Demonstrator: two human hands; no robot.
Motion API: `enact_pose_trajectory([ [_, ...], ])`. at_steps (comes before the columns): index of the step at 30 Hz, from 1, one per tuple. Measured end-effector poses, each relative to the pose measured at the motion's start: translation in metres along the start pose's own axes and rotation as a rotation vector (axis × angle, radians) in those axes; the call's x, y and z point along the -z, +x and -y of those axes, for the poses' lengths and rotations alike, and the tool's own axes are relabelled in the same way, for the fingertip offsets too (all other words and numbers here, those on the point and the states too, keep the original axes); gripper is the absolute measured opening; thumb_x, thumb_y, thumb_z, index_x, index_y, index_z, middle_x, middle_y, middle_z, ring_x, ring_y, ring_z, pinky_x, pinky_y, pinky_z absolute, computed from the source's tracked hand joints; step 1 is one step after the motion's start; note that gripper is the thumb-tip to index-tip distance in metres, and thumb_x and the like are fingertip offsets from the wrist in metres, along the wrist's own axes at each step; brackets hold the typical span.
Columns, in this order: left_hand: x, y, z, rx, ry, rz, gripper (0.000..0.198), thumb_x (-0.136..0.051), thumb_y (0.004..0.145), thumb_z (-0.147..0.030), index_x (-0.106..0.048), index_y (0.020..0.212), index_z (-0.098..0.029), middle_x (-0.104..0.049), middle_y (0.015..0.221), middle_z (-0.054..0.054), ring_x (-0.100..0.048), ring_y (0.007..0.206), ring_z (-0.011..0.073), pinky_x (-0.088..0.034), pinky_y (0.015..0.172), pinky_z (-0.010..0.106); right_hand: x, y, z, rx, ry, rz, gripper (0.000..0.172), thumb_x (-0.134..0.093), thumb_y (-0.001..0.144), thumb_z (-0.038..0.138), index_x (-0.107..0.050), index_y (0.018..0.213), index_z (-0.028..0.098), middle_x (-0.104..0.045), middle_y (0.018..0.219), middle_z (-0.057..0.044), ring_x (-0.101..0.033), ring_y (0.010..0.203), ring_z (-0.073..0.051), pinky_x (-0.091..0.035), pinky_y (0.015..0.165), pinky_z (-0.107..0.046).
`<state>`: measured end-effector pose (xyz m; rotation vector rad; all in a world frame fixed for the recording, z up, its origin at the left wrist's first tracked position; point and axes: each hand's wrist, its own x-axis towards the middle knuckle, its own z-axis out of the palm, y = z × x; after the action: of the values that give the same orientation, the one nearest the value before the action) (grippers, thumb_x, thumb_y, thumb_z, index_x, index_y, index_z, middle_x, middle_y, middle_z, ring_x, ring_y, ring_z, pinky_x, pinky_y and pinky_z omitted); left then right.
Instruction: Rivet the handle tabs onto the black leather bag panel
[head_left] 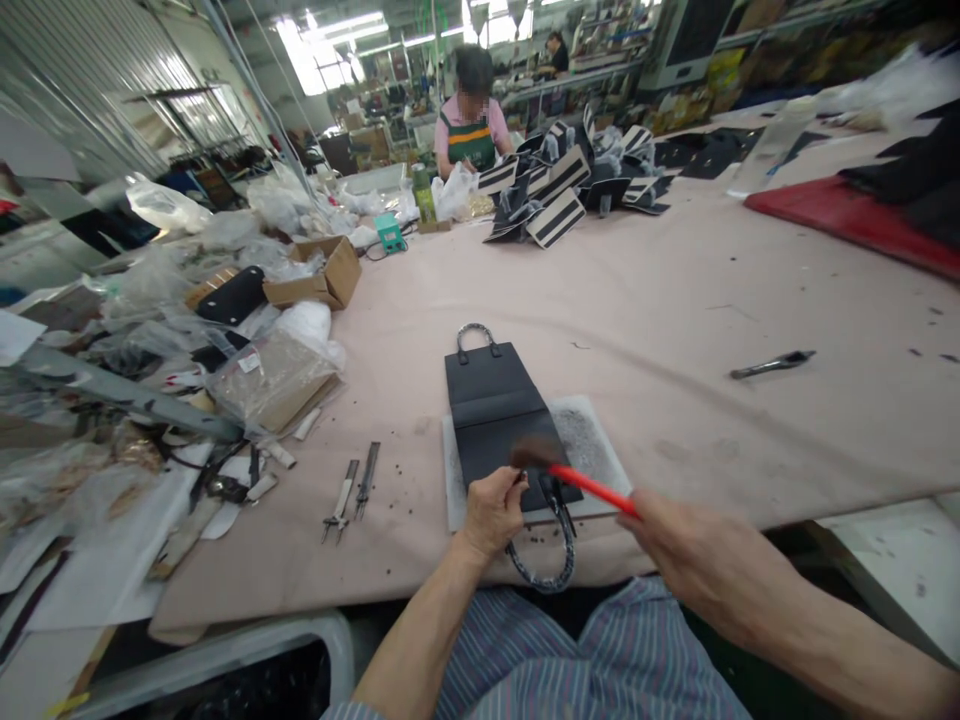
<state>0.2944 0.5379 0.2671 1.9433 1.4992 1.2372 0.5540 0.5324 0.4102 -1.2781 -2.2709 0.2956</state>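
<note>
A black handbag panel with two wrapped loop handles lies flat, its near part on a pale board. My right hand is closed round the red handle of a hammer. The hammer's brown head is blurred and hovers over the near end of the panel. Close to that head, my left hand pinches something at the panel's near edge that I cannot make out. One loop handle hangs toward me beside my left hand; the other handle points away at the far end.
To the left lie two slim metal tools, a cardboard box and plastic bags. A metal tool rests on the right. Striped black-and-white pieces are piled at the back, near a seated person. A red sheet sits far right.
</note>
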Motion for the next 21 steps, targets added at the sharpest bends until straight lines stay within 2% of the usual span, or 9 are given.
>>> enact_pose_trajectory([
  [2,0.000,0.001,-0.001,-0.004,0.013,0.002,0.015,-0.052,0.094,-0.016,-0.066,0.090,-0.019,-0.070,0.075,0.003,-0.067,0.067,0.0146,-0.054,0.066,0.024,-0.009,-0.006,-0.015,0.053,-0.049,0.165,0.035,-0.042,0.103,0.048,-0.049,0.077,0.025,-0.050,0.051,0.002,-0.039,0.038,-0.015,-0.017,0.046,-0.034],
  [4,0.001,0.002,-0.003,-0.002,0.012,0.004,0.015,-0.052,0.095,-0.016,-0.066,0.091,-0.019,-0.070,0.077,0.003,-0.068,0.069,0.0148,-0.054,0.068,0.024,-0.014,-0.009,-0.032,-0.033,-0.089,0.225,0.034,-0.043,0.102,0.051,-0.050,0.081,0.025,-0.052,0.053,0.002,-0.043,0.040,-0.016,-0.019,0.048,-0.033],
  [6,0.002,0.002,-0.004,0.006,0.000,0.011,0.015,-0.052,0.096,-0.015,-0.066,0.093,-0.019,-0.071,0.081,0.003,-0.069,0.074,0.0153,-0.055,0.071,0.024,-0.018,-0.007,-0.053,-0.185,-0.063,0.243,0.038,-0.040,0.101,0.055,-0.050,0.081,0.025,-0.055,0.056,0.001,-0.049,0.045,-0.017,-0.024,0.049,-0.032],
  [9,0.005,0.003,-0.005,0.007,-0.004,0.020,0.015,-0.052,0.097,-0.016,-0.067,0.094,-0.019,-0.071,0.082,0.003,-0.069,0.074,0.0155,-0.056,0.072,0.025,-0.030,-0.004,-0.089,-0.385,0.021,0.282,0.040,-0.034,0.100,0.052,-0.050,0.073,0.025,-0.059,0.059,-0.002,-0.058,0.055,-0.020,-0.037,0.052,-0.031],
  [12,0.008,0.002,-0.007,-0.007,-0.012,0.032,0.016,-0.053,0.097,-0.018,-0.068,0.104,-0.020,-0.073,0.089,0.004,-0.072,0.080,0.0167,-0.058,0.076,0.027,-0.047,-0.005,-0.125,-0.501,-0.047,0.252,0.042,-0.031,0.100,0.045,-0.054,0.072,0.024,-0.062,0.063,-0.006,-0.063,0.059,-0.023,-0.046,0.056,-0.033],
  [14,0.009,0.003,-0.008,-0.014,-0.020,0.044,0.021,-0.054,0.097,-0.019,-0.067,0.113,-0.021,-0.075,0.096,0.006,-0.074,0.087,0.0180,-0.060,0.081,0.029,-0.059,-0.006,-0.138,-0.535,-0.126,0.186,0.039,-0.034,0.099,0.041,-0.062,0.082,0.020,-0.068,0.073,-0.011,-0.066,0.067,-0.027,-0.051,0.061,-0.038],
  [17,0.008,0.007,-0.009,0.002,-0.001,0.039,0.021,-0.052,0.098,-0.019,-0.069,0.111,-0.022,-0.077,0.097,0.006,-0.075,0.090,0.0193,-0.062,0.083,0.030,-0.083,0.002,-0.128,-0.424,-0.156,0.031,0.037,-0.045,0.095,0.037,-0.065,0.116,0.014,-0.069,0.115,-0.022,-0.067,0.103,-0.036,-0.053,0.086,-0.051],
  [19,0.008,0.010,-0.007,0.015,0.024,0.024,0.021,-0.050,0.098,-0.021,-0.070,0.104,-0.022,-0.077,0.093,0.007,-0.075,0.086,0.0199,-0.063,0.078,0.030,-0.102,0.012,-0.102,-0.233,-0.097,-0.036,0.045,-0.049,0.096,0.035,-0.059,0.134,0.014,-0.059,0.140,-0.021,-0.057,0.127,-0.037,-0.047,0.104,-0.055],
  [21,0.010,0.011,-0.004,0.016,0.037,0.018,0.023,-0.048,0.098,-0.023,-0.071,0.100,-0.023,-0.078,0.090,0.007,-0.076,0.082,0.0205,-0.063,0.074,0.030,-0.120,0.019,-0.068,-0.071,0.003,-0.012,0.047,-0.053,0.096,0.033,-0.057,0.141,0.018,-0.055,0.147,-0.017,-0.051,0.136,-0.034,-0.042,0.112,-0.053],
])
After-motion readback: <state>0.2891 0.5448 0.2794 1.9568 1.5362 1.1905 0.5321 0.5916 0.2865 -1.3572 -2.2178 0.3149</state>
